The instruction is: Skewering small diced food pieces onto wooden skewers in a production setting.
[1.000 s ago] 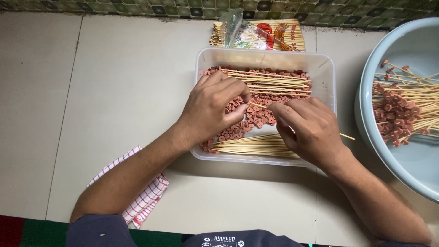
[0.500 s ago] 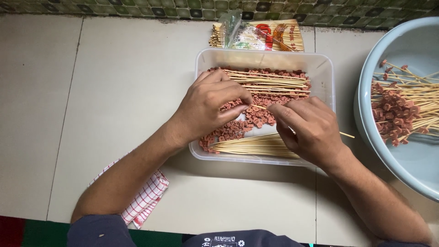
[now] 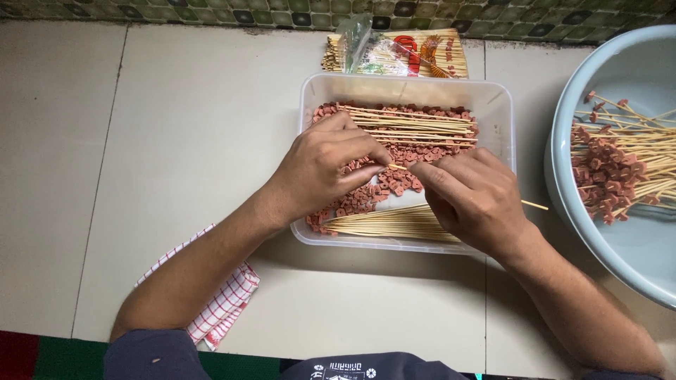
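I'm reading the key geometry off the head view; a single bamboo skewer runs left-right, slightly tilted, its long axis almost parallel to the near wall of the clear plastic tub; blunt end pokes out right of the right hand, pointed tip shows between the two hands, over the tub's middle; right-hand fingers are closed narrow around the shaft, most of it hidden under the palm.

Left hand sits just left of that tip; thumb and forefinger pinched tight right at it; I'd guess on one of the small pink-red sausage pieces, but the piece itself is too small to tell; so the tip lies just right of the left fingers, touching or near touching; the left hand is the nearer one to the loose pieces.

Rest of the tub: bare skewers bundled at the far side and at the near side, pieces heaped between; loaded skewers in the pale blue basin at right; a packet of skewers far side of the table; a red-checked cloth under the left forearm.
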